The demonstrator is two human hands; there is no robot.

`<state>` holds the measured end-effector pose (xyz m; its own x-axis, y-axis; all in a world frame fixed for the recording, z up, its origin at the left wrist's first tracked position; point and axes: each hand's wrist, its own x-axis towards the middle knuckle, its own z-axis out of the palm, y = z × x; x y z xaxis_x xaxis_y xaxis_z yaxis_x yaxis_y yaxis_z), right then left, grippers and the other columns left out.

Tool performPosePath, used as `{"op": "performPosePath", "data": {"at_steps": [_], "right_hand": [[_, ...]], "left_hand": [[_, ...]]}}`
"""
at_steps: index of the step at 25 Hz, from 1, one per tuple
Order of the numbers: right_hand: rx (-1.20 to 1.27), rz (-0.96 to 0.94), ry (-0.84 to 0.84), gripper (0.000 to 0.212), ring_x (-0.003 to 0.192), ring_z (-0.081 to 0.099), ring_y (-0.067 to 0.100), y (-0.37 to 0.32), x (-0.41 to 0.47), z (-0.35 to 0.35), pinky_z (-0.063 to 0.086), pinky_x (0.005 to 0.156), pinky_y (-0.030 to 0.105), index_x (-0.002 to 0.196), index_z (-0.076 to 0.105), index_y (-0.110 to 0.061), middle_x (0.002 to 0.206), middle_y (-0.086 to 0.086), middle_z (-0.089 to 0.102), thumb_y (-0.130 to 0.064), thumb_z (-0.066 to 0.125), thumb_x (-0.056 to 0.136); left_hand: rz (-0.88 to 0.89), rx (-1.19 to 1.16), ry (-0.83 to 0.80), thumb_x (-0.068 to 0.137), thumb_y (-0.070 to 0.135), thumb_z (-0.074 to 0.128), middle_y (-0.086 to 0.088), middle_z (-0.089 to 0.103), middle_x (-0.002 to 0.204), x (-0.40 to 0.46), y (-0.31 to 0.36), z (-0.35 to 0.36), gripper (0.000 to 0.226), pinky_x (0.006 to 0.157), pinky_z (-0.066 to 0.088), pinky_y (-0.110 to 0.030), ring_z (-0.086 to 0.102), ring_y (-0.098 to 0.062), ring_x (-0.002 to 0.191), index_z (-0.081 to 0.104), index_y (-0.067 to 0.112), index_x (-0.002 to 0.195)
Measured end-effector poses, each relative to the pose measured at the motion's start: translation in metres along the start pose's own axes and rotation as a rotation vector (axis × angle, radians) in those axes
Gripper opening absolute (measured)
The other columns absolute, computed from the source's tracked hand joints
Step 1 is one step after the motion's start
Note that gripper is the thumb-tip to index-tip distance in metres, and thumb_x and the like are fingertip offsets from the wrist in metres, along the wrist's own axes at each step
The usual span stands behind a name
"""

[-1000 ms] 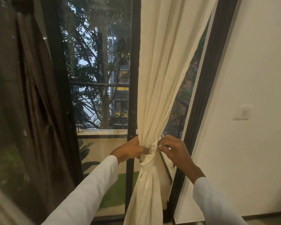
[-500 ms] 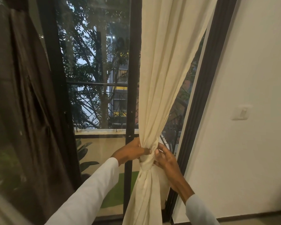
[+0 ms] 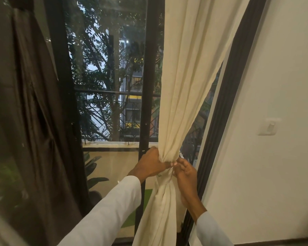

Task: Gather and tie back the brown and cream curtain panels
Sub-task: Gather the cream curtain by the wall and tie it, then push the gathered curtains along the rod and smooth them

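Observation:
The cream curtain panel [image 3: 188,71] hangs right of centre and is bunched into a narrow waist with a knot-like wrap of its own cloth [image 3: 167,161]. My left hand [image 3: 150,165] grips the bunched waist from the left. On the right side of the knot, my right hand [image 3: 185,172] pinches the cloth with its fingertips. Below the hands the cream cloth falls in loose folds. The brown curtain panel [image 3: 30,112] hangs along the left edge, apart from both hands.
A black-framed glass door [image 3: 149,86] stands behind the curtains, with a balcony rail and trees outside. The dark door frame [image 3: 226,110] runs diagonally at the right. A white wall with a light switch [image 3: 268,126] fills the right side.
My right hand has dropped from beside the knot to below and against it, fingers pointing up at the cloth. The left hand keeps its grip on the waist.

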<state>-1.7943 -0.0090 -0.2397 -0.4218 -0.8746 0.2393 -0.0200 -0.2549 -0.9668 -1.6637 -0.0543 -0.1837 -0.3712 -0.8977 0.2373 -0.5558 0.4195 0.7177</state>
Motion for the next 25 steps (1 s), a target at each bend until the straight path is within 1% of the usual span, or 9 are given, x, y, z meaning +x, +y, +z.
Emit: {"op": "performPosePath", "data": {"at_steps": [3,5,7,10,12,14,18,20,25], "right_hand": [[-0.017,0.005,-0.048,0.018,0.089,0.07,0.004,0.001,0.005,0.003,0.055,0.07,0.015,0.112,0.065,-0.023,0.101,-0.01,0.072,-0.021,0.054,0.099],[-0.064,-0.002,-0.051,0.02,0.093,0.069,0.009,0.002,0.011,0.007,0.056,0.077,0.019,0.113,0.065,-0.02,0.101,-0.008,0.071,-0.022,0.05,0.101],[-0.087,0.0,-0.039,0.018,0.097,0.068,0.014,0.002,0.017,0.009,0.056,0.084,0.027,0.11,0.065,-0.021,0.101,-0.008,0.07,-0.023,0.049,0.101],[-0.137,-0.045,0.032,0.015,0.104,0.065,0.017,-0.004,0.025,0.012,0.052,0.083,0.023,0.112,0.061,-0.023,0.105,-0.009,0.066,-0.019,0.052,0.1],[-0.213,-0.213,0.165,0.022,0.11,0.06,0.011,-0.018,0.028,0.015,0.051,0.092,0.026,0.119,0.059,-0.019,0.116,-0.005,0.062,-0.02,0.057,0.098],[-0.271,-0.509,0.21,0.033,0.115,0.055,0.003,-0.047,0.033,0.024,0.045,0.098,0.016,0.126,0.056,-0.012,0.127,-0.001,0.057,-0.023,0.058,0.095],[-0.495,-0.921,0.095,0.043,0.122,0.049,0.011,-0.121,0.063,0.066,0.027,0.106,0.005,0.129,0.055,-0.008,0.131,0.004,0.056,-0.029,0.06,0.092],[-0.56,-1.045,0.039,0.047,0.127,0.049,0.021,-0.155,0.082,0.099,0.024,0.111,0.01,0.131,0.054,-0.007,0.134,0.011,0.056,-0.034,0.061,0.093],[-0.599,-1.223,-0.089,0.06,0.14,0.037,0.027,-0.237,0.1,0.201,0.022,0.12,0.045,0.136,0.049,-0.008,0.145,0.01,0.048,-0.051,0.051,0.094]], "left_hand": [[-0.002,-0.049,0.038,0.073,0.043,0.08,-0.004,0.065,0.119,0.007,0.0,0.002,0.064,0.082,0.048,-0.026,0.063,-0.024,0.108,0.058,0.015,0.125],[-0.033,-0.034,0.049,0.072,0.043,0.081,-0.005,0.065,0.116,0.015,0.0,0.005,0.064,0.08,0.047,-0.025,0.063,-0.024,0.106,0.058,0.012,0.124],[-0.047,-0.025,0.044,0.072,0.045,0.081,-0.003,0.065,0.116,0.022,-0.001,0.009,0.065,0.084,0.05,-0.029,0.063,-0.024,0.106,0.058,0.013,0.123],[-0.017,-0.098,0.015,0.075,0.044,0.079,0.0,0.063,0.121,0.03,-0.005,0.01,0.062,0.091,0.051,-0.033,0.063,-0.023,0.11,0.055,0.017,0.126],[0.047,-0.1,0.011,0.076,0.042,0.078,0.001,0.059,0.125,0.033,-0.006,0.0,0.062,0.092,0.05,-0.032,0.059,-0.02,0.115,0.051,0.022,0.129],[0.117,-0.023,0.09,0.073,0.054,0.075,0.005,0.048,0.135,0.038,-0.005,-0.024,0.076,0.097,0.049,-0.035,0.053,-0.017,0.121,0.04,0.029,0.136],[0.252,0.133,0.392,0.079,0.067,0.06,0.004,0.031,0.151,0.046,0.009,-0.108,0.09,0.104,0.044,-0.045,0.042,-0.018,0.133,0.022,0.026,0.149],[0.319,0.213,0.547,0.083,0.066,0.055,0.002,0.031,0.151,0.044,0.018,-0.164,0.087,0.107,0.041,-0.048,0.039,-0.019,0.136,0.022,0.022,0.15],[0.327,0.489,0.814,0.086,0.067,0.045,-0.006,0.032,0.151,0.016,0.027,-0.291,0.086,0.113,0.026,-0.057,0.032,-0.024,0.14,0.026,0.012,0.149]]}}
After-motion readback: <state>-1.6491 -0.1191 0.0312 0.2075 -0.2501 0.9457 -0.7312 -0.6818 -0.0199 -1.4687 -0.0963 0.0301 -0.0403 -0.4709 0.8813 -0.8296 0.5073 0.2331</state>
